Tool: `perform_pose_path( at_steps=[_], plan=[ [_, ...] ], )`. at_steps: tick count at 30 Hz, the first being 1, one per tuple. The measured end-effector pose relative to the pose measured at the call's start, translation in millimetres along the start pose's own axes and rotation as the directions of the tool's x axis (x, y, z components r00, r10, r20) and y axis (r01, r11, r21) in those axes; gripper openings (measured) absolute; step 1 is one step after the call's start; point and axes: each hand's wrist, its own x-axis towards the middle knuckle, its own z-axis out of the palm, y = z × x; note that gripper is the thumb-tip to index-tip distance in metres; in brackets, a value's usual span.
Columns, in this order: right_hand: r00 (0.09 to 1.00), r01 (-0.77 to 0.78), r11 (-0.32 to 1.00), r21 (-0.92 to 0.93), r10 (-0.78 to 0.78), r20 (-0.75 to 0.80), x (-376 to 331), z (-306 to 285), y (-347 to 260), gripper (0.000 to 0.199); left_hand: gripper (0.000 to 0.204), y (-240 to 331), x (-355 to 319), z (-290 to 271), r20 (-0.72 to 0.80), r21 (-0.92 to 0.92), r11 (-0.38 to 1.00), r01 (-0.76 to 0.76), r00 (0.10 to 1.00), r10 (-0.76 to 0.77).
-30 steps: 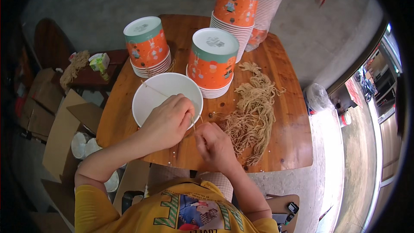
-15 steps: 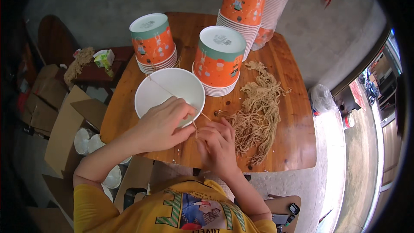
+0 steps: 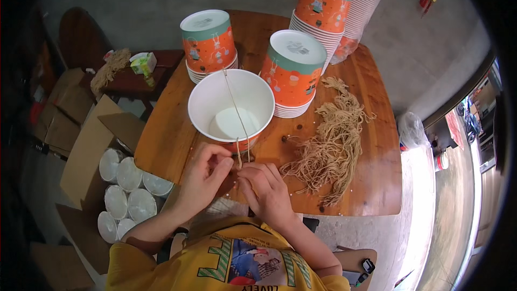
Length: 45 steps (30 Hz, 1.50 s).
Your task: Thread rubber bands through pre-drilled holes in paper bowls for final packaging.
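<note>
A white paper bucket [image 3: 202, 98] with an orange outside stands upright near the table's front edge, its mouth toward me. A thin tan cord [image 3: 235, 104] stretches from its far rim across the opening and down over the near rim. Just below that near rim, my right hand [image 3: 267, 187] pinches the cord between thumb and fingers. My left hand [image 3: 204, 179] is close beside it, fingers curled and thumb and forefinger at the cord's doubled part. The exact grip of the left fingertips is partly hidden.
Tan cords [image 3: 331, 148] lie in a tangled heap at right. Upside-down orange buckets stand in stacks at the left [image 3: 207, 43], middle [image 3: 293, 73] and back [image 3: 322, 8]. An open cardboard box [image 3: 83, 161] at lower left holds several wrapped white round items [image 3: 129, 175].
My left hand has moved down and back from over the bucket's mouth to beside the right hand. The bucket's inside and the cord across it now show. The whole view has shifted slightly.
</note>
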Motion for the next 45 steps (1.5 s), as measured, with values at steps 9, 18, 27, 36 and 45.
perform_pose_path(
  at_steps=[9,18,27,36,45],
  plan=[
    [0.998,0.049,0.999,-0.016,-0.049,0.04,4.8,4.3,-0.6,0.023,0.01,3.6,6.9,13.2,0.218,-0.671,0.649,0.359,0.932,-0.29],
    [0.967,0.214,0.975,-0.051,-0.204,0.154,16.7,-3.0,7.0,0.023,0.009,10.9,9.7,19.3,0.11,-0.771,0.576,0.273,0.947,-0.301],
    [0.913,0.283,0.958,0.042,-0.282,0.293,26.5,-9.0,11.9,0.03,0.008,-0.3,29.3,3.8,0.04,-0.656,0.716,0.241,0.957,-0.287],
    [0.872,0.338,0.94,0.04,-0.328,0.364,30.6,-9.5,14.5,0.03,0.01,10.0,36.6,-9.2,0.123,-0.422,0.862,0.282,0.96,-0.253],
    [0.836,0.395,0.918,-0.044,-0.339,0.431,26.8,-10.2,17.2,0.036,0.012,1.0,47.0,-30.4,0.371,-0.463,0.727,0.507,0.856,-0.361]
  ],
)
